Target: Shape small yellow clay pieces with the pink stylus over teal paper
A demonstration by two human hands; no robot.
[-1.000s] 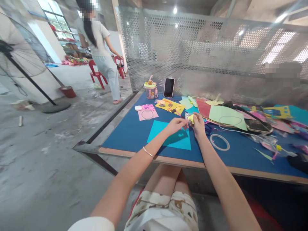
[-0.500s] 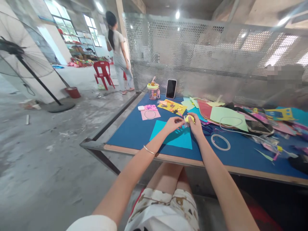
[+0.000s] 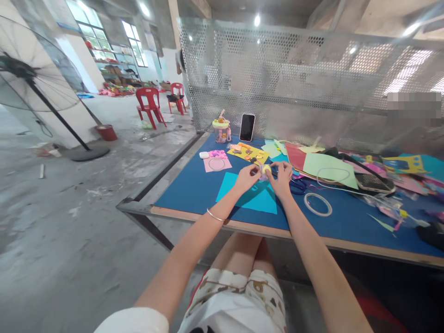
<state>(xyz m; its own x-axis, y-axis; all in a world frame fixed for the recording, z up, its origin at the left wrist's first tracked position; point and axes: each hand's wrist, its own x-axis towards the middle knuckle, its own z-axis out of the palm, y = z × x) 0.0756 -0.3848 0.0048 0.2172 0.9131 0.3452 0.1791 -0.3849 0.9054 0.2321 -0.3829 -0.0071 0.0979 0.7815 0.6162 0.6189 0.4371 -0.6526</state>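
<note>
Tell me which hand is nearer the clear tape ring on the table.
Right. The right hand sits just left of the tape ring; the left hand is farther left, above the turquoise sheet. Both pinch a small yellow piece.

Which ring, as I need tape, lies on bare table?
The ring right of the right hand; the others lie on a pink sheet and a green sheet.

**A:** Can any writing or a brand be made out anywhere?

**B:** Nope, nothing legible. The phone (image 3: 247,127) is seen with a dark screen, the decoration on the cup (image 3: 221,131) beside it is too small to be read, and the blue shapes on the yellow sheet (image 3: 404,164) can't be told as letters.
</note>
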